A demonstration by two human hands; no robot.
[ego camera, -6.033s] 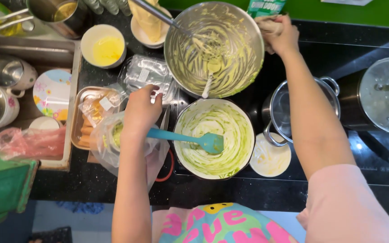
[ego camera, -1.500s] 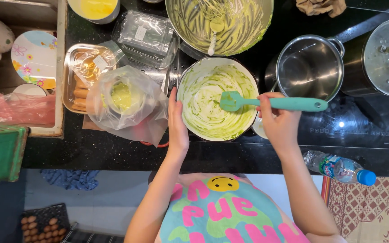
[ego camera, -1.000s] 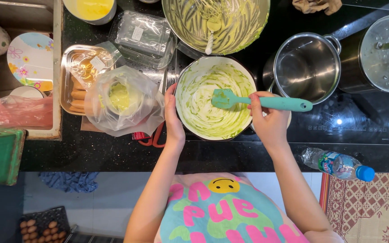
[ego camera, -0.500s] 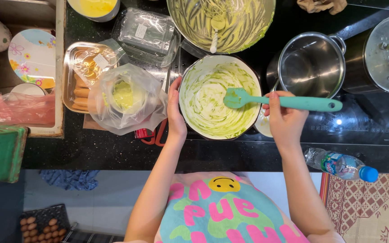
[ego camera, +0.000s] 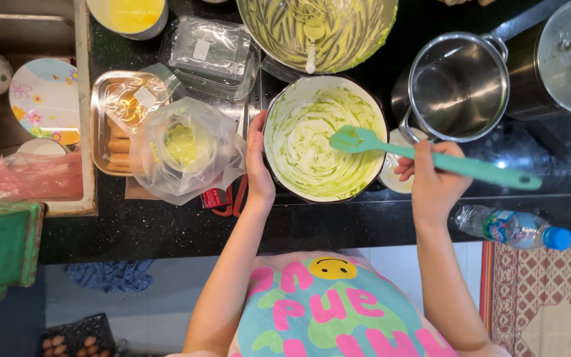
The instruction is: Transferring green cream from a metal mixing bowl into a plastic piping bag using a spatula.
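Observation:
A white bowl (ego camera: 284, 99) smeared with pale green cream stands on the black counter in front of me. My left hand (ego camera: 258, 165) grips its left rim. My right hand (ego camera: 433, 184) holds a teal spatula (ego camera: 391, 147) by the handle, with the blade inside the bowl near its right wall. Left of the bowl stands a clear plastic bag (ego camera: 186, 152) with green cream inside. Behind the bowl sits a large metal mixing bowl (ego camera: 371, 33) streaked with cream, a whisk lying in it.
A steel pot (ego camera: 457, 89) and a lidded pot (ego camera: 566, 59) stand on the cooktop at right. A metal tray of biscuits (ego camera: 110, 125), a plastic container (ego camera: 209, 53), a yellow-filled bowl (ego camera: 127, 14) and patterned dishes (ego camera: 44, 99) lie left. A water bottle (ego camera: 510, 226) lies near the counter edge.
Six seconds ago my left hand held the spatula while my right held the big metal bowl. Now the right hand scrapes the white bowl, the blade shifting slightly inside; left hand steadies the rim.

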